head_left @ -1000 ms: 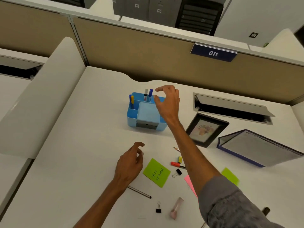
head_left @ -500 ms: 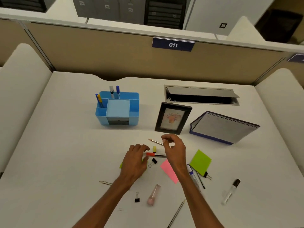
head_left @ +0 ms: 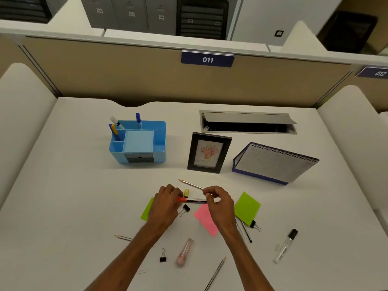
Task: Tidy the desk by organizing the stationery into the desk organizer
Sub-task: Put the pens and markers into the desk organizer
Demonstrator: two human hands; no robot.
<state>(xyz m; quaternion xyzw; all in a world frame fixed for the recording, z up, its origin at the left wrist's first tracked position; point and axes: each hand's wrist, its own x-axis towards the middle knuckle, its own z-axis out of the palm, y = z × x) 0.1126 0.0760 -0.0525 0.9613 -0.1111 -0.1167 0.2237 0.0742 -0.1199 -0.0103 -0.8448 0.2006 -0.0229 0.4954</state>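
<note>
Left hand (head_left: 165,203) pinches the orange-capped pen (head_left: 194,200); right hand (head_left: 220,203) pinches the pencil (head_left: 191,184) end.

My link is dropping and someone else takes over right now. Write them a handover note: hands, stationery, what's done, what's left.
Left hand: fingers curled over the cap end of the orange pen; grip unclear.
Right hand: pinches the back end of a pencil.
Organizer: behind and left of the hands.
Done: four pens stand in it.
Left to store: yellow highlighter, three binder clips, sticky notes, two more pencils, pink tube, clear bottle, black pen by the right arm.
</note>
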